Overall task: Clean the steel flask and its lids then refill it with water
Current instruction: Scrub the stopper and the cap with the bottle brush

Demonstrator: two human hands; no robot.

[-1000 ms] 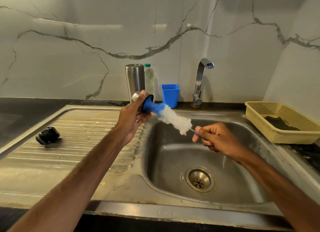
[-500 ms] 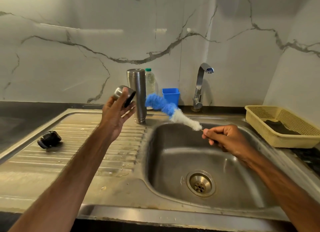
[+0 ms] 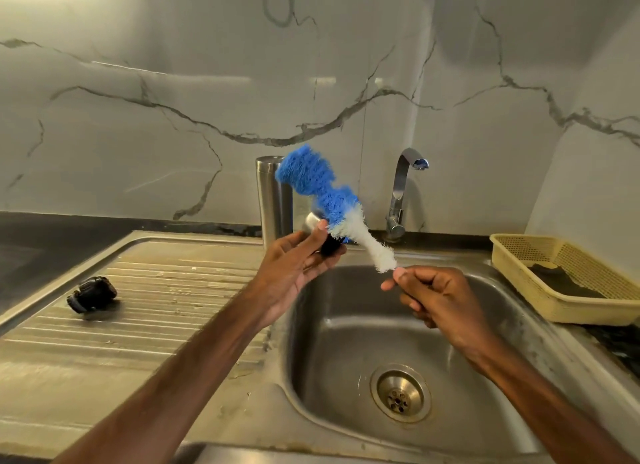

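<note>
Steel cup-shaped flask lid [image 3: 310,222], probably light, rigid and slippery when wet, best gripped around its rim, is held in the left hand [image 3: 294,266] near the back edge of the steel sink [image 3: 349,339]; the right hand [image 3: 436,297] pinches a blue-and-white bottle brush [image 3: 325,193].

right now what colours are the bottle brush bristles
Bristles blue at the upper end, white at the lower; head view.

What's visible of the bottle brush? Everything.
The bottle brush has a fluffy, wavy blue head passing into a narrower white bristle section that tapers toward the handle; fibres look soft and synthetic. It is tilted, blue end up-left, in front of the flask. The right hand pinches its thin handle, mostly hidden. Its lower bristles overlap the steel lid in the left hand; contact looks likely but unsure.
</note>
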